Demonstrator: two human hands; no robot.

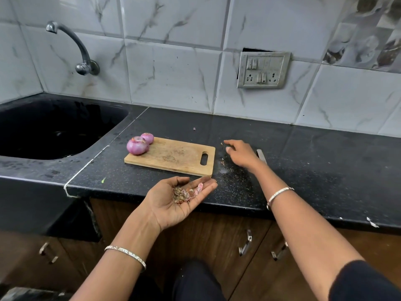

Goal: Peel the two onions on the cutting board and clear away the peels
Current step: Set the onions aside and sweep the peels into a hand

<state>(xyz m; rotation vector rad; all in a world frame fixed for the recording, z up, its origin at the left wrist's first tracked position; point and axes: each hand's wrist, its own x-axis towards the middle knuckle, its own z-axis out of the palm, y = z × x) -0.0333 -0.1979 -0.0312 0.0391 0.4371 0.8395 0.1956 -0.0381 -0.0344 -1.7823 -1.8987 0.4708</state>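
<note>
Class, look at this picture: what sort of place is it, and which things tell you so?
Most likely a home kitchen: a black sink under a wall tap, and a wooden cutting board on the dark counter.

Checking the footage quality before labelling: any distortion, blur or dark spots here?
Head view: wide-angle bends the wall tiles; right hand slightly motion-blurred; sink too dark to see inside; onions and left hand sharp.

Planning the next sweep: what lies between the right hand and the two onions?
In the head view, between the right hand and the onions lies the bare stretch of the wooden cutting board with its handle slot, then a strip of black counter with peel crumbs.
</note>
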